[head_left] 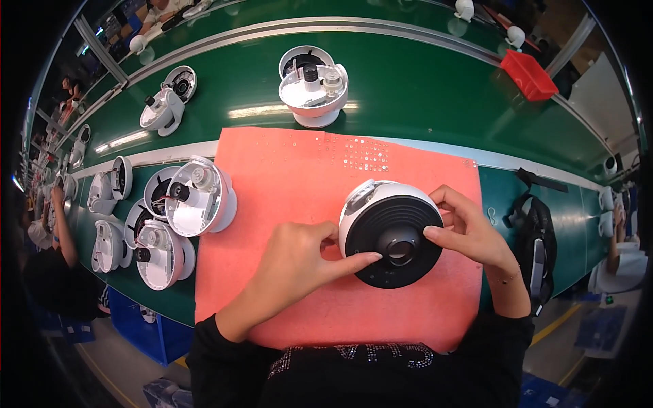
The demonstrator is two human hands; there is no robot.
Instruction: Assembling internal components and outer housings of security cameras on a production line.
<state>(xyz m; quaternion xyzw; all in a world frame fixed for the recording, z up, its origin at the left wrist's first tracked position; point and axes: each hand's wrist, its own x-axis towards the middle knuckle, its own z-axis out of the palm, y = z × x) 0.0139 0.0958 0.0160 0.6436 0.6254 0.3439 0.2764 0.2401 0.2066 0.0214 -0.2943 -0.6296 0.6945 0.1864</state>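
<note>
Over the pink foam mat (pixel 272 173), a round security camera (pixel 367 234) with a white shell and black ringed front is tilted so its lens faces up towards me. My left hand (pixel 299 255) grips its left edge, thumb pressed on the black front beside the lens and fingers behind the rim. My right hand (pixel 469 228) is closed on the right edge, its thumb on the black front and fingers round the shell. The underside of the camera is hidden. Small screws (pixel 366 154) stand in rows at the mat's far side.
Open white camera housings (pixel 197 197) with exposed lens parts crowd the bench on the left. Another open housing (pixel 313 88) rests on the green conveyor (pixel 408 81). A red bin (pixel 529 75) is far right; a black bag (pixel 537 238) lies right of the mat. Co-workers sit on both sides.
</note>
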